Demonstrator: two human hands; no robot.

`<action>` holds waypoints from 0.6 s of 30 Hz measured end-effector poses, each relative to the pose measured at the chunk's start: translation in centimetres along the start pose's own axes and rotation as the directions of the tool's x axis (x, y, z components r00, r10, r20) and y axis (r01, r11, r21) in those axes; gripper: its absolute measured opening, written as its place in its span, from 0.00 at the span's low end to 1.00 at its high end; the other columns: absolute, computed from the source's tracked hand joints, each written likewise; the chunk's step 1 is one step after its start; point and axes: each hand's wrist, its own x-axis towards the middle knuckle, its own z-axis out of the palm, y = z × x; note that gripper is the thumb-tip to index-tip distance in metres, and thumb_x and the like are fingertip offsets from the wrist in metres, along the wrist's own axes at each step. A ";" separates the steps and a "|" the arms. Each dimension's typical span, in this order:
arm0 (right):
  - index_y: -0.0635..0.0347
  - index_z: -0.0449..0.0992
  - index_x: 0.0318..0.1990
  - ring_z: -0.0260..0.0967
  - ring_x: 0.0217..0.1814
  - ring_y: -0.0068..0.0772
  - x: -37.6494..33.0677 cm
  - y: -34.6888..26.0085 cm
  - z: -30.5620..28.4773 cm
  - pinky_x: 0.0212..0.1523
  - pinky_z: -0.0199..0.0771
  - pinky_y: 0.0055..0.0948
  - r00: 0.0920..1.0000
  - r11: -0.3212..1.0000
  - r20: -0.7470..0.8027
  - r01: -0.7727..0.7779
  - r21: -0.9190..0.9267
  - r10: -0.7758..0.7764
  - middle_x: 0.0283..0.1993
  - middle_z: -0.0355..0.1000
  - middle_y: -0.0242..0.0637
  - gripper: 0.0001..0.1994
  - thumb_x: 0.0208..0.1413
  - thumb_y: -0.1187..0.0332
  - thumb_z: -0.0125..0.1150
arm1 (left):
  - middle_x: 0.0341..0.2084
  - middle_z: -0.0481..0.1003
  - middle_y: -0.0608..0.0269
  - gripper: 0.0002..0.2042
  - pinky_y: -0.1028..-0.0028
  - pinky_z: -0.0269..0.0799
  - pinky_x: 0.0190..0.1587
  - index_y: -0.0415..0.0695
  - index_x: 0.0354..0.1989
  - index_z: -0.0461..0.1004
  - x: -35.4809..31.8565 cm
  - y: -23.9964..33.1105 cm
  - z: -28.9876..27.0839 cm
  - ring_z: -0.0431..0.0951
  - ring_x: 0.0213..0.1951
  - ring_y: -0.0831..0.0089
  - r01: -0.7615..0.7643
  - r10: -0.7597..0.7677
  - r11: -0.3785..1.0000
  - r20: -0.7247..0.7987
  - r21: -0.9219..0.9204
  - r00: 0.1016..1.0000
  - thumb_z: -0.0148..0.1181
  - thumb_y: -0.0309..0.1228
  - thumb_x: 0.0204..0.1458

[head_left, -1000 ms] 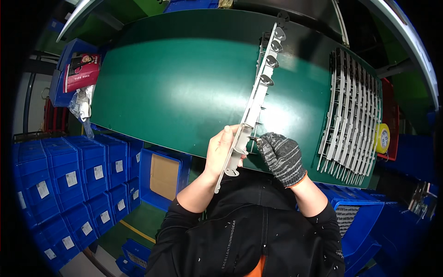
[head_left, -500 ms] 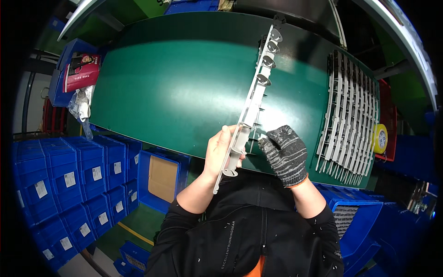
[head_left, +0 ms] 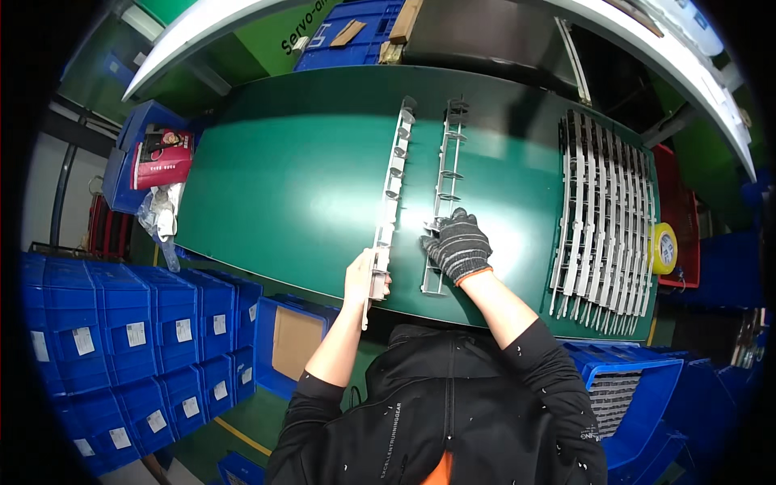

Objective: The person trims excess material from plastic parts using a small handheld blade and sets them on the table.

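A long, narrow pale-grey plastic strip [head_left: 390, 212] with rounded tabs along it is held by my bare left hand [head_left: 358, 279], its fingers closed round the near end, which reaches past the table's front edge. To its right, a second, similar slatted strip [head_left: 445, 184] lies lengthwise on the green table. My right hand [head_left: 462, 246], in a dark grey striped knit glove, grips this second strip toward its near end, thumb and fingers pinched on its left side. The glove hides part of that strip.
On the table's right, several similar strips [head_left: 602, 218] lie side by side, with a yellow tape roll [head_left: 664, 249] beside them. A red package [head_left: 164, 159] sits at the far left. Blue crates [head_left: 121, 323] are stacked at the lower left; an open blue bin [head_left: 638, 388] stands at the lower right.
My left hand has carried its strip left and lower, uncovering the second strip. My right hand has moved left onto that second strip and closed on it. The whole view has shifted slightly.
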 end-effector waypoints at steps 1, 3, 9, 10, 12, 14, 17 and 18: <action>0.55 0.73 0.44 0.62 0.48 0.43 -0.1 0.0 0.0 0.45 0.70 0.38 0.999 1.000 0.032 -0.007 -0.010 0.008 0.45 0.64 0.44 0.21 0.48 0.50 0.51 | 0.20 0.70 0.60 0.20 0.78 0.69 0.15 0.39 0.45 0.67 0.3 -0.6 -0.4 0.71 0.17 0.75 0.029 -0.029 0.997 0.006 0.067 1.000 0.41 0.43 0.57; 0.57 0.73 0.42 0.62 0.48 0.41 0.1 1.4 0.9 0.43 0.71 0.37 0.999 0.999 -0.013 -0.032 -0.040 0.031 0.43 0.65 0.44 0.19 0.48 0.54 0.52 | 0.21 0.72 0.62 0.16 0.78 0.69 0.18 0.39 0.48 0.66 -0.1 0.4 0.8 0.74 0.20 0.75 0.017 -0.023 0.993 0.051 0.120 0.998 0.44 0.36 0.56; 0.59 0.74 0.31 0.63 0.42 0.42 -5.6 6.1 -0.9 0.40 0.69 0.38 0.910 0.982 -0.396 0.168 0.088 -0.120 0.35 0.66 0.43 0.11 0.41 0.63 0.56 | 0.28 0.74 0.62 0.14 0.81 0.69 0.27 0.38 0.47 0.69 2.9 5.9 -1.0 0.75 0.27 0.79 -0.220 0.177 0.725 0.132 0.653 0.975 0.47 0.31 0.55; 0.59 0.74 0.29 0.62 0.41 0.43 -7.1 6.1 -0.9 0.40 0.68 0.40 0.833 0.960 -0.531 0.254 0.120 -0.154 0.34 0.66 0.43 0.11 0.38 0.64 0.57 | 0.29 0.74 0.61 0.15 0.80 0.70 0.28 0.37 0.47 0.68 3.5 7.2 -0.8 0.74 0.29 0.78 -0.284 0.270 0.774 0.110 0.566 0.957 0.48 0.32 0.54; 0.58 0.73 0.27 0.64 0.37 0.42 -9.7 5.5 -1.9 0.34 0.68 0.37 0.801 0.931 -0.548 0.350 0.101 -0.242 0.33 0.67 0.40 0.10 0.34 0.66 0.59 | 0.33 0.73 0.60 0.16 0.80 0.70 0.30 0.36 0.48 0.67 4.0 10.8 1.1 0.74 0.32 0.77 -0.398 0.421 0.845 0.015 0.358 0.907 0.49 0.32 0.54; 0.56 0.72 0.25 0.65 0.33 0.40 -11.5 4.6 -2.1 0.29 0.68 0.35 0.729 0.873 -0.604 0.475 0.108 -0.322 0.32 0.67 0.38 0.09 0.31 0.67 0.60 | 0.36 0.72 0.60 0.16 0.79 0.70 0.31 0.35 0.48 0.66 3.7 13.8 2.8 0.73 0.33 0.77 -0.513 0.519 0.852 -0.041 0.108 0.854 0.49 0.32 0.54; 0.54 0.72 0.25 0.66 0.34 0.37 -12.9 3.1 -1.9 0.26 0.68 0.34 0.682 0.797 -0.586 0.596 0.098 -0.437 0.33 0.67 0.36 0.10 0.30 0.65 0.60 | 0.31 0.71 0.60 0.15 0.78 0.69 0.30 0.34 0.46 0.65 2.4 17.3 3.7 0.72 0.30 0.77 -0.602 0.604 0.782 -0.038 -0.163 0.796 0.48 0.33 0.54; 0.54 0.72 0.27 0.66 0.34 0.37 -13.0 2.6 -2.0 0.26 0.68 0.33 0.696 0.794 -0.536 0.604 0.076 -0.478 0.34 0.67 0.35 0.11 0.31 0.65 0.60 | 0.28 0.70 0.61 0.14 0.78 0.68 0.28 0.34 0.42 0.66 1.6 18.2 3.9 0.70 0.27 0.78 -0.596 0.595 0.783 -0.067 -0.180 0.801 0.48 0.34 0.54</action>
